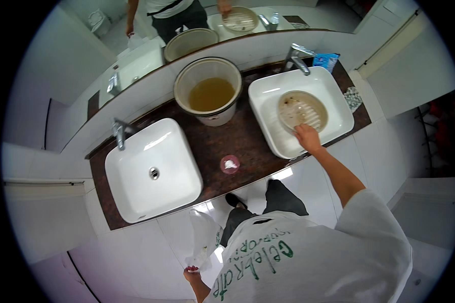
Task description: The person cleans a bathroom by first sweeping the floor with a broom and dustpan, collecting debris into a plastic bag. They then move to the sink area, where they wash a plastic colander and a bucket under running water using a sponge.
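My right hand point(307, 137) is closed on the near rim of a round, pale basin point(316, 106) with raised ridges across its bottom. Dark specks lie inside the basin, which sits in the right-hand white sink point(268, 96). Down at my left side, my left hand point(192, 272) grips a translucent plastic bag point(203, 235); the bag hangs beside my leg, with some small bits showing at its lower part. Between the two sinks stands a pale bucket point(215, 120) partly filled with yellowish-brown liquid point(211, 94).
A second white sink point(187, 174) with its own faucet point(120, 132) is on the left. On the dark counter point(210, 144) lies a small pink dish point(230, 164) holding something white. A blue packet point(326, 61) and a patterned cloth point(353, 99) lie by the right sink. Behind runs a mirror point(136, 50).
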Demonstrator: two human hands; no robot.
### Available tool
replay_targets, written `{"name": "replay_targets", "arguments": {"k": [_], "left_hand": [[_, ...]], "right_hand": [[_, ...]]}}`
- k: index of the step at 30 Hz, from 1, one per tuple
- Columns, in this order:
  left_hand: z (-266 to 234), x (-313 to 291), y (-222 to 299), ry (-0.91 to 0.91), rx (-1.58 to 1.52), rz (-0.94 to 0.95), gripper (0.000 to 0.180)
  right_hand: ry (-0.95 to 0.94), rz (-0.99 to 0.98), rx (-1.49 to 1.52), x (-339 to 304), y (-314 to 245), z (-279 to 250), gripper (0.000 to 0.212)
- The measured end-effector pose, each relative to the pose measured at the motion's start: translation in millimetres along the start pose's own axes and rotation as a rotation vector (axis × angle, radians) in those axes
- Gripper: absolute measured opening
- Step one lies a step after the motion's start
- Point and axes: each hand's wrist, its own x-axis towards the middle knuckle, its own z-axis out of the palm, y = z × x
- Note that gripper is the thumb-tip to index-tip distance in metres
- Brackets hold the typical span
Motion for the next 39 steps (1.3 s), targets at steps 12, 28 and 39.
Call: {"name": "replay_targets", "arguments": {"k": [12, 28, 39], "left_hand": [[145, -122, -172, 0.097, -0.016, -0.124, 0.006], [358, -82, -302, -0.123, 0.233, -0.332, 0.008], [429, -104, -364, -0.462, 0.255, -0.432, 0.014]], "right_hand": [[-0.072, 0.372, 0.684, 68, 141, -17, 0.035], [-0.483, 0.678, 1.155, 172, 207, -74, 0.031], [-0.260, 0.748, 1.417, 161, 191, 77, 0.023]]}}
